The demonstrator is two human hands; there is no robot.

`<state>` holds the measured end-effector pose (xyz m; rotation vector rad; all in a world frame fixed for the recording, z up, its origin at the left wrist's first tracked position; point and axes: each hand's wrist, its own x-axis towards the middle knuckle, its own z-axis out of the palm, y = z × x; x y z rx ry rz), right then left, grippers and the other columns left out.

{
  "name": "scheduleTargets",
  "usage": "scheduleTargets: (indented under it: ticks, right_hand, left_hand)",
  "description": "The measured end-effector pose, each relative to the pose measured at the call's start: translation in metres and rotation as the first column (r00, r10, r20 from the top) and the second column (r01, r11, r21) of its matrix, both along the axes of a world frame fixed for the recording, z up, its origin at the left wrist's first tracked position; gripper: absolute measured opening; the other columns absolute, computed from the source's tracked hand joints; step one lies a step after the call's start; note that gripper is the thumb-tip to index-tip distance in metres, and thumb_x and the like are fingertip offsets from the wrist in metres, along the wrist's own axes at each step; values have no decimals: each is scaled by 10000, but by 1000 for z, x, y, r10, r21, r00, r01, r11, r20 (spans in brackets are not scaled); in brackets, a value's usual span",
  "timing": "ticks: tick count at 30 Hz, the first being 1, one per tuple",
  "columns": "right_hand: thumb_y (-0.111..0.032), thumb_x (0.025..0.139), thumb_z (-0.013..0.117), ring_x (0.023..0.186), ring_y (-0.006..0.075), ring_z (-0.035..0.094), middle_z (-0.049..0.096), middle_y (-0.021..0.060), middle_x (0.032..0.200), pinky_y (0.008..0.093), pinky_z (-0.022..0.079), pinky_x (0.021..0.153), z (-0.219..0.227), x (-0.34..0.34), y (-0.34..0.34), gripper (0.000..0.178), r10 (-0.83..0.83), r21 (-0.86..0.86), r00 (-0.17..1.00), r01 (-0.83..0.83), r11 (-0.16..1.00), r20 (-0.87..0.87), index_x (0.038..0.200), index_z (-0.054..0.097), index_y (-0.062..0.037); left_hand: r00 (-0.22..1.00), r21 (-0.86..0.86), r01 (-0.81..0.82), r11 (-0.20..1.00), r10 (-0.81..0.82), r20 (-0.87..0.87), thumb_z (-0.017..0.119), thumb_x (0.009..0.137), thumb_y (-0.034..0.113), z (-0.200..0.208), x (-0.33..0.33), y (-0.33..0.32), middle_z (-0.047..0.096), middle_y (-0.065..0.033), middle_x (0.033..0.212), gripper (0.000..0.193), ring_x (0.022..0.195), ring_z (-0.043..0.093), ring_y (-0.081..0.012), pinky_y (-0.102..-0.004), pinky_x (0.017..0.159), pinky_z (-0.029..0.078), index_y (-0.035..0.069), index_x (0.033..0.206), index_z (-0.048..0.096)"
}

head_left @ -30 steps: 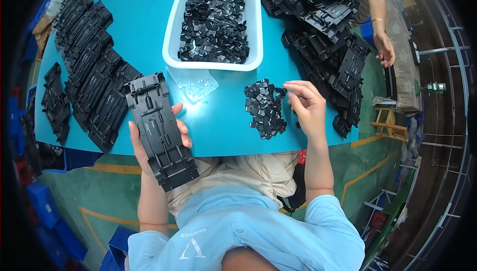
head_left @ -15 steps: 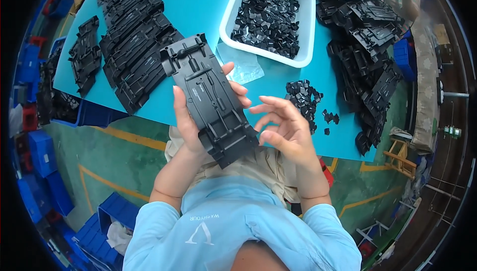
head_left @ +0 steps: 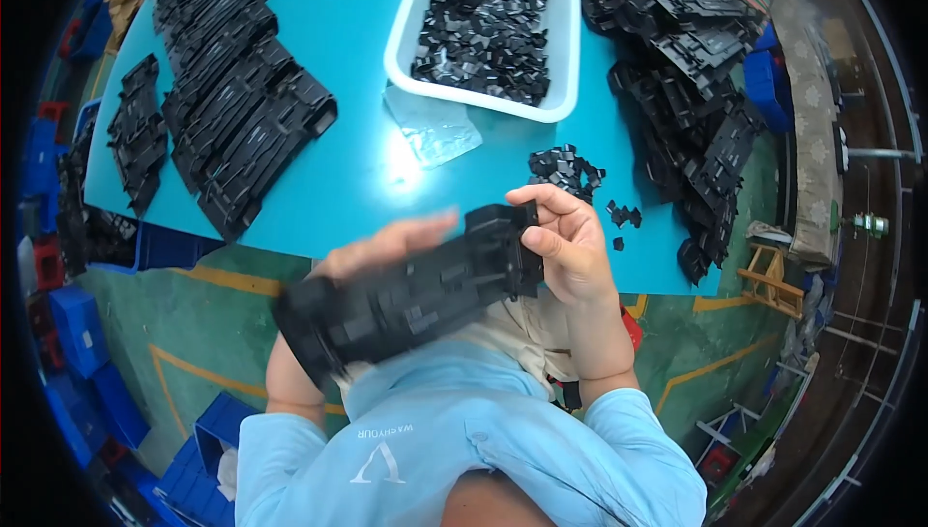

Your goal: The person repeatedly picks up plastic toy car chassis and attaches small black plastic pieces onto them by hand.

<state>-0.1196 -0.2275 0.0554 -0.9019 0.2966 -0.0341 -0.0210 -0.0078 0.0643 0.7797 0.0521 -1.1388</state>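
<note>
A long black moulded plastic panel point(head_left: 416, 300) is held in the air in front of my body, lying slantwise with its right end higher. My right hand point(head_left: 572, 247) pinches that right end between thumb and fingers. Along the panel's far edge, my left hand point(head_left: 382, 245) is blurred, its fingers stretched out; whether it touches the panel is unclear. Beyond my right hand, a small pile of black clip-like pieces point(head_left: 565, 171) lies on the blue-green table point(head_left: 338, 184), with several loose ones beside it.
A white tub point(head_left: 565, 53) full of small black pieces stands on the table, a clear plastic bag point(head_left: 435, 131) before it. Overlapping black panels point(head_left: 251, 131) line the left side; another heap point(head_left: 696, 121) covers the right. Blue crates point(head_left: 82, 314) and a wooden stool point(head_left: 771, 280) are on the floor.
The panel has swung from upright to slantwise and shows another face. My right hand has taken hold of one end. My left hand's fingers have straightened along the far edge.
</note>
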Motion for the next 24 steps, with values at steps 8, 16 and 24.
scheduleTargets:
  ticks: [8, 16, 24]
  right_hand:
    - [-41, 877, 669, 807, 84, 648, 696, 81, 948, 203, 516, 654, 10, 24, -3, 364, 207, -266, 976, -219, 939, -74, 1219, 574, 40]
    - [-48, 902, 641, 906, 123, 626, 636, 91, 1052, 241, 527, 678, 1, 13, -13, 371, 116, -382, 993, -104, 918, 7, 1259, 556, 7]
    - [-13, 898, 622, 854, 107, 630, 675, 98, 1009, 219, 492, 674, 0, 11, -16, 283, 4, -418, 1000, -14, 908, -24, 1178, 601, 24]
  left_hand:
    - [902, -443, 265, 856, -383, -200, 590, 884, 494, -29, -9, -15, 393, -269, 1418, 886, 1216, 529, -378, -498, 892, 540, 15, 1501, 172]
    - [931, -485, 161, 860, -295, -214, 417, 989, 459, -48, -13, -23, 366, -269, 1431, 714, 1156, 568, -390, -455, 755, 601, 27, 1502, 170]
    - [945, -423, 132, 897, -243, -221, 276, 995, 564, -32, -16, -30, 331, -239, 1471, 739, 1217, 513, -406, -528, 845, 558, 52, 1515, 155]
